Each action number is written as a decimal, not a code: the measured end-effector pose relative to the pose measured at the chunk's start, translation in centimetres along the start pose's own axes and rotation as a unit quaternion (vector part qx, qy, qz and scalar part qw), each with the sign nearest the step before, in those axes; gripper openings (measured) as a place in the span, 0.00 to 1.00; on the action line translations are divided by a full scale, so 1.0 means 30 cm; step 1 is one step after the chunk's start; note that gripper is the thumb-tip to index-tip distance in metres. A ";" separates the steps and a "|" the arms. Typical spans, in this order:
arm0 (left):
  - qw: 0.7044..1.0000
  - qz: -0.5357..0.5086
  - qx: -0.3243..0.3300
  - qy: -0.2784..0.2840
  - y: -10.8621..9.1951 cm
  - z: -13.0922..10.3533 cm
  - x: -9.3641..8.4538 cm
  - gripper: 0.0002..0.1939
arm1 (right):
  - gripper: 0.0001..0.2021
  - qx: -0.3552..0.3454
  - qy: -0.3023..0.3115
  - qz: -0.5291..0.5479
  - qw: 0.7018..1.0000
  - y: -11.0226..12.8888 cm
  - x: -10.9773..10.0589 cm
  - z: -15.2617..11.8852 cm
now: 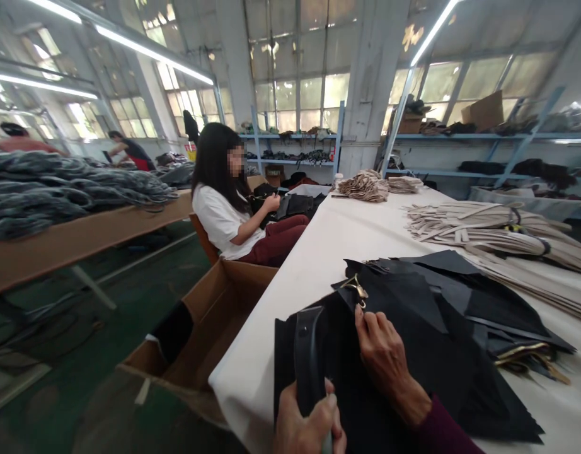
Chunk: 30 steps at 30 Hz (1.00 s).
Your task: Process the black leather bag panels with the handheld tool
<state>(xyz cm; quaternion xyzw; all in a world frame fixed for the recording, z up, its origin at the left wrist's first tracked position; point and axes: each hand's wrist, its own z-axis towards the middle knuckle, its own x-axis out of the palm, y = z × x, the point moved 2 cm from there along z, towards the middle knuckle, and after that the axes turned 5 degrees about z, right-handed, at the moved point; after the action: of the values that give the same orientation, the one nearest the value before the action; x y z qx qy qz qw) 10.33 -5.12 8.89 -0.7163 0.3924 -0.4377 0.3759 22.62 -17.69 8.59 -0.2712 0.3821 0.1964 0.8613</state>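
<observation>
My left hand (309, 419) grips a long black tool (307, 353) with a rounded top and a small rivet; its exact kind is unclear. A bit of grey-green handle shows below the fingers. My right hand (385, 359), in a purple sleeve, has its fingertips together at a gold zipper pull (360, 293). That pull sits at the upper edge of black fabric pieces (423, 328) stacked on the table. The tool stands over the left part of the same black fabric.
A white-covered table (290, 277) carries bundles of beige strips (484, 227). Left of it, an open cardboard box (215, 315) stands on the floor. A seated co-worker (234, 214) handles dark pieces beyond. Grey coiled material (68, 186) covers another table.
</observation>
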 end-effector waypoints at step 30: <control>0.998 0.008 -0.004 0.060 0.043 0.082 0.036 0.16 | 0.22 0.129 0.207 0.302 0.922 -0.153 0.045 0.073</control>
<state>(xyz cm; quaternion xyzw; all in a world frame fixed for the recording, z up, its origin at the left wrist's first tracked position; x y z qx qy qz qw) 12.62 -6.13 7.28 -0.6877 0.4215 -0.4749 0.3519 27.20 -19.71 10.24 -0.0644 0.6378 0.3354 0.6903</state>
